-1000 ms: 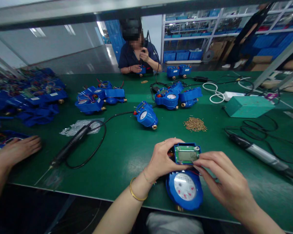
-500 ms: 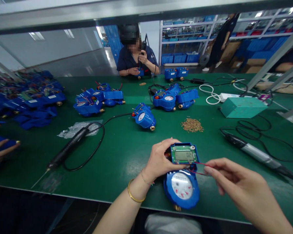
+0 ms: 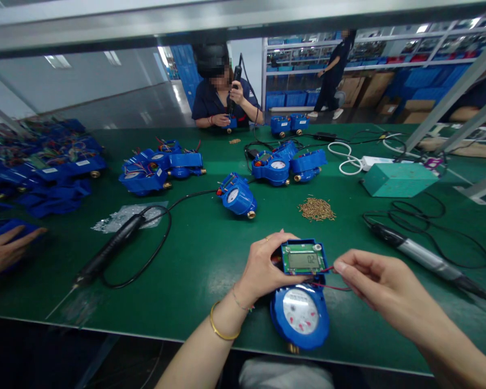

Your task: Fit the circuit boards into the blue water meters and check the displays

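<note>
A blue water meter (image 3: 302, 316) with a round dial lies before me at the table's front edge. Its upper box holds a green circuit board (image 3: 305, 257) with a small lit display. My left hand (image 3: 263, 265) is wrapped round the left side of that box, thumb along its lower edge. Red wires (image 3: 332, 286) come out at the box's right side. Between thumb and index finger, my right hand (image 3: 362, 273) pinches one red wire close to the board; another strand loops below.
A pile of brass-coloured screws (image 3: 316, 208) lies beyond the meter. A black electric screwdriver (image 3: 109, 251) is at left, a silver one (image 3: 425, 256) at right. More blue meters (image 3: 237, 195), a teal box (image 3: 400, 179), a co-worker (image 3: 222, 97) opposite and another person's hand (image 3: 8, 251) surround me.
My right hand has moved slightly left and up along the red wire, nearer the board. In the background a walking person has moved left. The hand at far left has shifted right.
</note>
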Demonstrator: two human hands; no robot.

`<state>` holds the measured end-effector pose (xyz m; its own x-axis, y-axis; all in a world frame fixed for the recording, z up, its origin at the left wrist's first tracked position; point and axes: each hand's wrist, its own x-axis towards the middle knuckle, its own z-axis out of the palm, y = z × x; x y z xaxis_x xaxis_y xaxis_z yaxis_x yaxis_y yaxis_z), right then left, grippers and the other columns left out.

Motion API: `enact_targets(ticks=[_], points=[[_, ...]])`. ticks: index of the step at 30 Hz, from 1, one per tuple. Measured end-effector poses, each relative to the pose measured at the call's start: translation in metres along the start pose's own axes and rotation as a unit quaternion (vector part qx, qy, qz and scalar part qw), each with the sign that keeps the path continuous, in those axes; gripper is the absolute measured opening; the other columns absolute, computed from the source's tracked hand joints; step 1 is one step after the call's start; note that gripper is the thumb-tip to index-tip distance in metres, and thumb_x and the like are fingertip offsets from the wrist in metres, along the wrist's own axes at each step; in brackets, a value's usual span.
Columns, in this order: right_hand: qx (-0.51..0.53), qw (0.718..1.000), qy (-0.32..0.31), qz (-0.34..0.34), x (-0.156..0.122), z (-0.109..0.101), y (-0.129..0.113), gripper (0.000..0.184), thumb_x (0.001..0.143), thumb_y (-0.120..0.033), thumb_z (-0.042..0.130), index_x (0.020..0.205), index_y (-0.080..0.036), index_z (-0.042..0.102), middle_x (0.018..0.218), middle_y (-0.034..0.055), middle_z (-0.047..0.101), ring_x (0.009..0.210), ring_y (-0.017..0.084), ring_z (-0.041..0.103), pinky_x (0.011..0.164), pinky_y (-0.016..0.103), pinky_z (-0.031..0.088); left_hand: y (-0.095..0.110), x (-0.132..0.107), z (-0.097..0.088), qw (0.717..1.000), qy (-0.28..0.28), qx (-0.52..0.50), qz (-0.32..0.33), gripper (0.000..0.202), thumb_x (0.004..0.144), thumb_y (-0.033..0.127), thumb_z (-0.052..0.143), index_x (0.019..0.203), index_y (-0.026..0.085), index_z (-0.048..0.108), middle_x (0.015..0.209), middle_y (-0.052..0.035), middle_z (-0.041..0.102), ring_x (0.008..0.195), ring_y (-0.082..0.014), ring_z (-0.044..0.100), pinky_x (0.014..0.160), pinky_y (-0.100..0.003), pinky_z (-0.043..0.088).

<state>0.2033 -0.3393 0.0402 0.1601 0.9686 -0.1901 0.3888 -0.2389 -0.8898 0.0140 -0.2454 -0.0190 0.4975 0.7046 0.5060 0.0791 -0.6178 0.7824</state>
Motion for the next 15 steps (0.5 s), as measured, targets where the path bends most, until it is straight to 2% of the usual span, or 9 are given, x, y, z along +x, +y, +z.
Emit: enact_targets(ticks=[3, 7, 11, 15], points=[[0.05, 0.996, -0.038, 0.067, 0.004, 0.0, 0.002, 0.065, 0.065, -0.082, 0.064, 0.06, -0.018, 0.051, 0.046, -0.0055, 0.036, 0.041, 0.006, 0.029, 0.04, 0.021, 0.02, 0.0, 0.0, 0.0, 1.0, -0.002, -0.003, 0.005, 0.052, 0.065, 0.034, 0.09, 0.11, 0.019, 0.068, 0.107, -0.0047, 0.077, 0.099, -0.022, 0.073, 0.116, -0.046, 0.045], [0.102, 0.988, -0.062, 0.095, 0.01, 0.0, 0.012, 0.063, 0.065, -0.079, 0.069, 0.065, -0.018, 0.052, 0.046, -0.0073, 0.035, 0.039, 0.004, 0.025, 0.039, 0.02, 0.014, 0.0, 0.0, -0.001, 1.0, 0.002, -0.002, 0.012, 0.054, 0.065, 0.032, 0.09, 0.112, 0.018, 0.068, 0.108, -0.005, 0.077, 0.101, -0.0221, 0.073, 0.115, -0.045, 0.046], [0.15, 0.981, -0.09, 0.09, 0.016, 0.003, 0.022, 0.063, 0.064, -0.078, 0.072, 0.065, -0.018, 0.051, 0.045, -0.0086, 0.033, 0.039, 0.003, 0.019, 0.039, 0.02, 0.012, 0.001, -0.001, 0.0, 1.0, 0.019, 0.004, 0.002, 0.054, 0.063, 0.034, 0.091, 0.11, 0.019, 0.069, 0.108, -0.0052, 0.077, 0.104, -0.0237, 0.073, 0.11, -0.042, 0.051], [0.155, 0.984, -0.084, 0.036, 0.018, 0.001, 0.029, 0.057, 0.073, -0.071, 0.072, 0.071, -0.017, 0.055, 0.052, -0.0079, 0.033, 0.046, 0.005, 0.021, 0.044, 0.02, 0.016, 0.002, -0.001, 0.0, 1.0, 0.019, 0.003, -0.001, 0.054, 0.063, 0.035, 0.091, 0.109, 0.019, 0.069, 0.108, -0.0052, 0.077, 0.102, -0.0232, 0.074, 0.109, -0.04, 0.052]])
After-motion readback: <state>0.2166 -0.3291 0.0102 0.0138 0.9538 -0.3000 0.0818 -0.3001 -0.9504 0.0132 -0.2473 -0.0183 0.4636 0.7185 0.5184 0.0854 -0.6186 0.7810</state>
